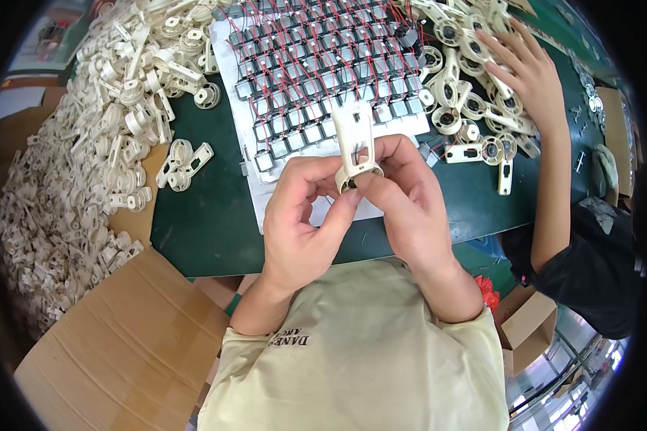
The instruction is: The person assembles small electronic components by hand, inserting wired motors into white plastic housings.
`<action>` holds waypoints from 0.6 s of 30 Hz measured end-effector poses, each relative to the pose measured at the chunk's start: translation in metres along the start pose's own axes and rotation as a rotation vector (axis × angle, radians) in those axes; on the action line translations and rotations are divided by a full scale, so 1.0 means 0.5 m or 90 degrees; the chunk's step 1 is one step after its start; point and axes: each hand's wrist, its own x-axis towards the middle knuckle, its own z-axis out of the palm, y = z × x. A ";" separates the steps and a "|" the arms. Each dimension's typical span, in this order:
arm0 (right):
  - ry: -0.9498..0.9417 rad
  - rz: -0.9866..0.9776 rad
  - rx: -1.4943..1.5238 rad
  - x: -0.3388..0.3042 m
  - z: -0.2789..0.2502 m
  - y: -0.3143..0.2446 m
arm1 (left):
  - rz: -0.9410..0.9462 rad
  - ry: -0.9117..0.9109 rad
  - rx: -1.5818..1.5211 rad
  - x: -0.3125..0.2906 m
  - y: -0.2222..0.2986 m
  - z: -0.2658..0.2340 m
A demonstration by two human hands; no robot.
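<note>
Dark printed lettering (pixel 289 337) stands on the person's pale yellow-green shirt (pixel 366 352), in capitals set as two short lines, one directly beside the other. It lies on the front of the shirt, left of its middle and near its left sleeve (pixel 243 339). The letters are small and slanted by the shirt's cloth, and the shorter line is partly unclear.

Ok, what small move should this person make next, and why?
Probably a gentle press by the thumb of the right hand at the round end of the cream casing: it sits there, the left hand braces the casing, and something dark shows in the opening, though its fit is unclear.
</note>
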 end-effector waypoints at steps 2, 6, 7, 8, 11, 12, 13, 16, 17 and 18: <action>0.001 0.022 -0.013 -0.003 -0.001 -0.008 | -0.089 -0.008 -0.101 0.005 0.006 -0.005; -0.035 0.011 -0.026 -0.011 0.005 -0.006 | -0.100 -0.039 -0.141 0.002 0.017 -0.022; -0.046 -0.004 -0.022 -0.012 0.004 -0.007 | -0.099 -0.036 -0.136 0.002 0.016 -0.020; -0.052 0.007 -0.023 -0.012 0.003 -0.011 | -0.063 -0.034 -0.130 0.001 0.010 -0.017; -0.090 -0.061 -0.080 -0.020 -0.003 0.002 | -0.018 -0.002 -0.050 -0.004 -0.006 -0.009; -0.093 -0.059 -0.071 -0.024 -0.005 0.005 | -0.010 0.004 -0.024 -0.007 -0.005 -0.010; -0.096 -0.059 -0.063 -0.025 -0.008 0.004 | 0.000 0.011 -0.022 -0.005 -0.003 -0.003; -0.067 -0.007 -0.105 -0.010 -0.022 -0.020 | -0.009 -0.076 0.104 0.018 0.020 -0.026; -0.037 0.052 -0.197 -0.009 -0.047 -0.042 | -0.022 -0.123 0.127 0.027 0.032 -0.037; -0.003 -0.030 -0.214 0.002 -0.064 -0.045 | -0.035 -0.094 0.202 0.034 0.045 -0.063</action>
